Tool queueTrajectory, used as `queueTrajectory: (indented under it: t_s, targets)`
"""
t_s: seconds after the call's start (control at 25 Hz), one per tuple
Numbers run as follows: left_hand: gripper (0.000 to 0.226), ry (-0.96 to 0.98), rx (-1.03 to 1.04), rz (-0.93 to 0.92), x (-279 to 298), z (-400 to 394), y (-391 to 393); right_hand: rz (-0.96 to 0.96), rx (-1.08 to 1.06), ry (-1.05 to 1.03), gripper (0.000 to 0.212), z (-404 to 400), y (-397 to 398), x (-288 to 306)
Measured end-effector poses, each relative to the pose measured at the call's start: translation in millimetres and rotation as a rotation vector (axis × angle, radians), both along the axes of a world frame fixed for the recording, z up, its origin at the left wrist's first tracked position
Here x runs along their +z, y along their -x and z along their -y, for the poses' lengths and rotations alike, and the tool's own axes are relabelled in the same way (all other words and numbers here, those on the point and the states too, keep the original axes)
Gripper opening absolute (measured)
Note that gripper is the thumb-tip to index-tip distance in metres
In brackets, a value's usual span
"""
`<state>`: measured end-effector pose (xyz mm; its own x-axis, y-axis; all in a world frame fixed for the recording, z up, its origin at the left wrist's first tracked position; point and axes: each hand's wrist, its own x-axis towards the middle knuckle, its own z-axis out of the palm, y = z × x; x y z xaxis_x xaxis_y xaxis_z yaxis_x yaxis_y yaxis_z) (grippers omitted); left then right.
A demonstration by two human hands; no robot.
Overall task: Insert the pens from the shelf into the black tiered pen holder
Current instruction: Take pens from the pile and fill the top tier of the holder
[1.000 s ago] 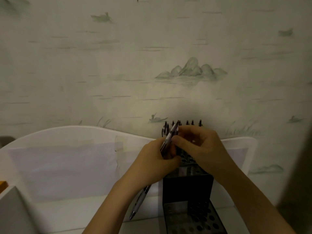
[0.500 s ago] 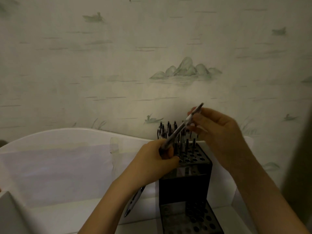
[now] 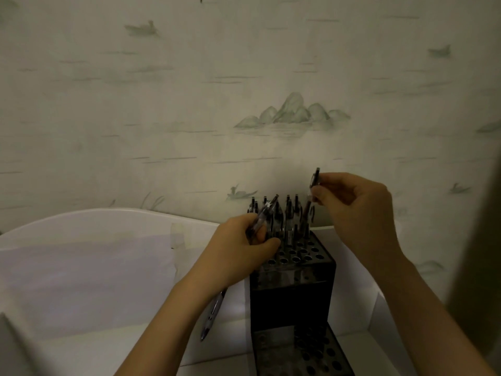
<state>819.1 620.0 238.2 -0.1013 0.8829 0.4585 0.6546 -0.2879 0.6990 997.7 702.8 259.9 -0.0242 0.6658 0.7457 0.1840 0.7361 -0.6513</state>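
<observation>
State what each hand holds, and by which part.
Right hand pinches one pen near its upper end. Left hand grips spare pens around mid-barrel.

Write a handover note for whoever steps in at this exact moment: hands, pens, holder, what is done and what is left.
Right hand: pinches one pen, near upright over the back of the top tier.
Left hand: grips spare pens beside the pen holder.
Done: several pens stand in the back holes.
Left: seat the right hand's pen, then the spares; front holes of the top tier and the lower tier look empty.
</observation>
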Motion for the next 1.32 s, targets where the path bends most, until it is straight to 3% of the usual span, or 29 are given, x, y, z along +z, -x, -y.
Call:
queueTrajectory:
  t_s: [0.56, 0.76, 1.16, 1.32]
  targets:
    - [0.036, -0.01, 0.015, -0.005, -3.3, 3.5, 5.6, 0.122, -0.059, 0.017, 0.021, -3.8, 0.0, 0.7]
    - [0.034, 0.002, 0.004, 0.011, -5.8, 4.5, 4.1, 0.23, -0.058, 0.1, 0.016, -3.8, 8.4, -13.4]
    - [0.037, 0.023, -0.003, 0.03, -8.3, 3.8, 0.8, 0.26, -0.023, 0.326, 0.015, -12.4, 4.7, -6.0]
    - [0.035, 0.017, -0.011, 0.03, -9.1, 4.4, -0.8, 0.282, -0.042, 0.313, 0.013, -13.4, 4.7, -14.8]
